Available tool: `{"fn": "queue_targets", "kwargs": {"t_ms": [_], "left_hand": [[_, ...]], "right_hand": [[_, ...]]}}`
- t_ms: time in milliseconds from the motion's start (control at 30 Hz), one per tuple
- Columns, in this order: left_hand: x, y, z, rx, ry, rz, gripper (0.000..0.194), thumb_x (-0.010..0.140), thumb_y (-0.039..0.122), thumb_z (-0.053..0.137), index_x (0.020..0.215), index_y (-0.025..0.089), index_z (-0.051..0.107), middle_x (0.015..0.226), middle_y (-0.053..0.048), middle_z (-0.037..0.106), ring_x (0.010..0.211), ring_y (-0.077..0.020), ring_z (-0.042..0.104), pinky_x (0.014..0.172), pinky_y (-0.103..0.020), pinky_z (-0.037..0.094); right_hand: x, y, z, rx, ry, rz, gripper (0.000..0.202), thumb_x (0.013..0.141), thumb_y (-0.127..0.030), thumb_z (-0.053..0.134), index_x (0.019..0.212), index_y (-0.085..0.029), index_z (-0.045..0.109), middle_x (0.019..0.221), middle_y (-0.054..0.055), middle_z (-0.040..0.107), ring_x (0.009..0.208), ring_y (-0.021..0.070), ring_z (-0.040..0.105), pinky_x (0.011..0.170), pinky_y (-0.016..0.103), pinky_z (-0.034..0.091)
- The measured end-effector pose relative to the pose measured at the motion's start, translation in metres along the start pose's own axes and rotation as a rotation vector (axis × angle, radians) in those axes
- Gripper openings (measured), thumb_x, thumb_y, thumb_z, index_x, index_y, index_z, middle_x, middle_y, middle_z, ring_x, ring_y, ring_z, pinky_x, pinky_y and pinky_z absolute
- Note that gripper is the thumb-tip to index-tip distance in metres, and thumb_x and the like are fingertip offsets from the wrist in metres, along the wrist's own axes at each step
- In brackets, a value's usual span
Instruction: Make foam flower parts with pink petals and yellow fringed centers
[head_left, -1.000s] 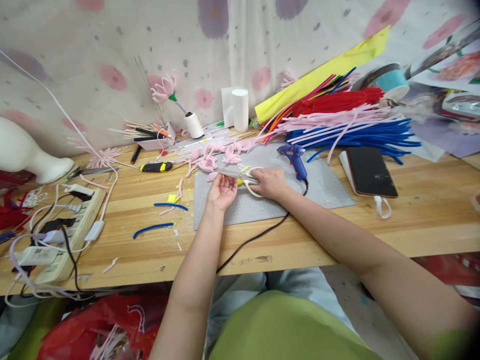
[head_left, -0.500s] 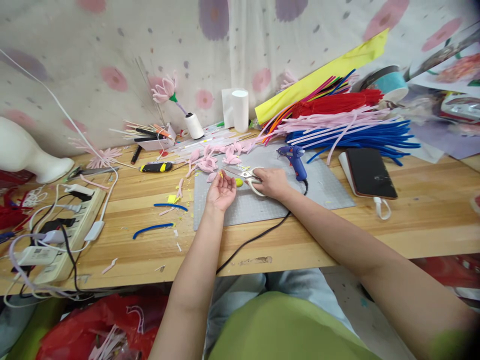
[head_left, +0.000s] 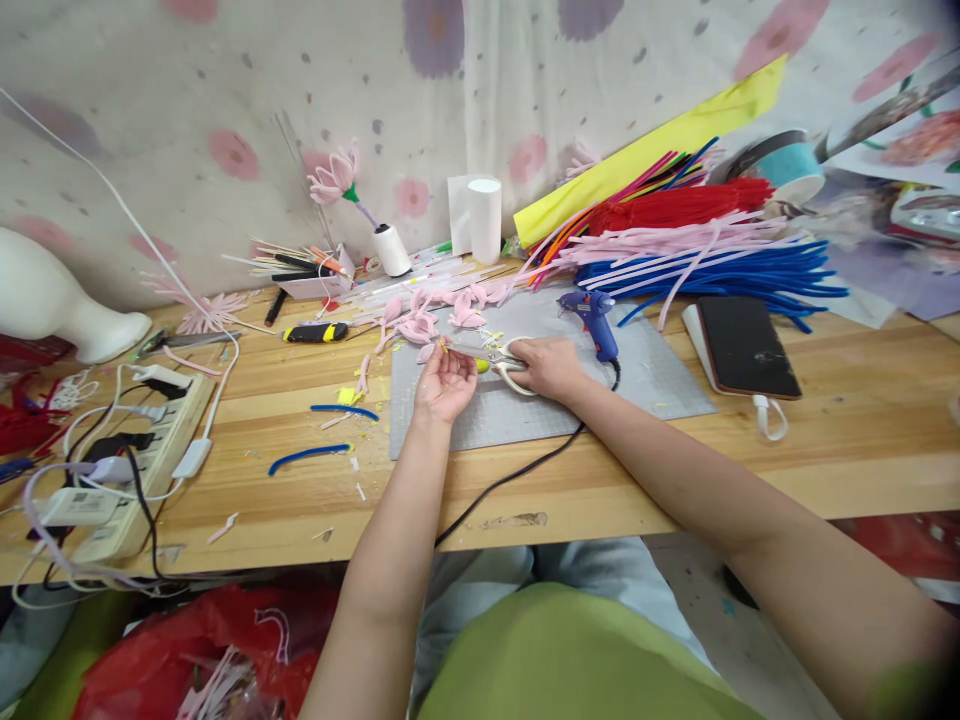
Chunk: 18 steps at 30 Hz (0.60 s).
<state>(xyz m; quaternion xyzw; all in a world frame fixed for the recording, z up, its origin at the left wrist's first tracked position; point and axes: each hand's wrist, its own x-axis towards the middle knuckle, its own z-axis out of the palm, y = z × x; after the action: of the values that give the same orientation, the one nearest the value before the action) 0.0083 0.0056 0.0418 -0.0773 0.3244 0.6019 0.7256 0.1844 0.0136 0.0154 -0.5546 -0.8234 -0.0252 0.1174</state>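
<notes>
My left hand (head_left: pixel 448 388), palm up over the grey cutting mat (head_left: pixel 499 428), pinches a small yellow piece (head_left: pixel 444 346) between thumb and fingertips. White-handled scissors (head_left: pixel 514 379) are in my right hand (head_left: pixel 556 368). Their blades point left and reach the yellow piece, looking nearly closed. A yellow-green rounded object (head_left: pixel 482 366) shows between my hands, partly hidden. Just beyond them lie several fuzzy pink petal shapes (head_left: pixel 417 327) with small yellow scraps around. A blue glue gun (head_left: pixel 595 322) rests on the mat beyond my right hand.
Blue pipe cleaners (head_left: pixel 705 280) lie in a bundle at the back right, near a black-faced device (head_left: pixel 746 347). A cord-filled power strip (head_left: pixel 142 470) occupies the left. A yellow-black utility knife (head_left: pixel 316 332) and a pink flower (head_left: pixel 335 180) in a white spool stand farther back.
The scissor blades have come closer together at the yellow piece. Both hands stay almost in place; the whole view has shifted slightly.
</notes>
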Motion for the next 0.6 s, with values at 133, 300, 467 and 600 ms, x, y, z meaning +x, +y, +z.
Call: {"fn": "queue_targets", "kwargs": {"t_ms": [133,300,467,600], "left_hand": [[0.0010,-0.0001,0.0001,0.001,0.004,0.006,0.015,0.085,0.022,0.055,0.075,0.017,0.066,0.065,0.001,0.065,0.066,-0.0065,0.060,0.078,-0.024,0.047],[0.0022,-0.0008,-0.0004,-0.008,-0.010,0.007,0.018,0.086,0.021,0.054,0.073,0.017,0.065,0.066,0.002,0.066,0.064,-0.0056,0.059,0.078,-0.023,0.047],[0.0033,-0.0015,-0.0009,-0.032,-0.010,-0.004,0.017,0.086,0.021,0.055,0.074,0.018,0.065,0.066,0.003,0.066,0.064,-0.0049,0.059,0.079,-0.023,0.046],[0.0037,-0.0017,-0.0010,-0.031,-0.007,-0.008,0.018,0.087,0.022,0.054,0.073,0.017,0.064,0.064,0.003,0.065,0.063,-0.0055,0.059,0.075,-0.023,0.046]], "right_hand": [[-0.0002,-0.0009,-0.0003,0.001,0.005,0.004,0.045,0.087,-0.054,0.036,0.089,-0.020,0.064,0.092,0.008,0.069,0.075,0.0191,0.059,0.055,0.029,0.017],[0.0005,-0.0013,0.0010,-0.002,0.002,0.016,0.043,0.086,-0.052,0.037,0.090,-0.019,0.065,0.092,0.008,0.069,0.075,0.0191,0.058,0.056,0.029,0.018],[0.0012,-0.0011,0.0022,-0.005,0.016,0.012,0.043,0.086,-0.052,0.037,0.090,-0.020,0.065,0.091,0.008,0.069,0.075,0.0195,0.058,0.056,0.029,0.018],[0.0009,-0.0021,0.0010,-0.012,0.017,0.017,0.042,0.085,-0.053,0.040,0.091,-0.020,0.065,0.091,0.007,0.069,0.076,0.0200,0.058,0.056,0.029,0.018]]}}
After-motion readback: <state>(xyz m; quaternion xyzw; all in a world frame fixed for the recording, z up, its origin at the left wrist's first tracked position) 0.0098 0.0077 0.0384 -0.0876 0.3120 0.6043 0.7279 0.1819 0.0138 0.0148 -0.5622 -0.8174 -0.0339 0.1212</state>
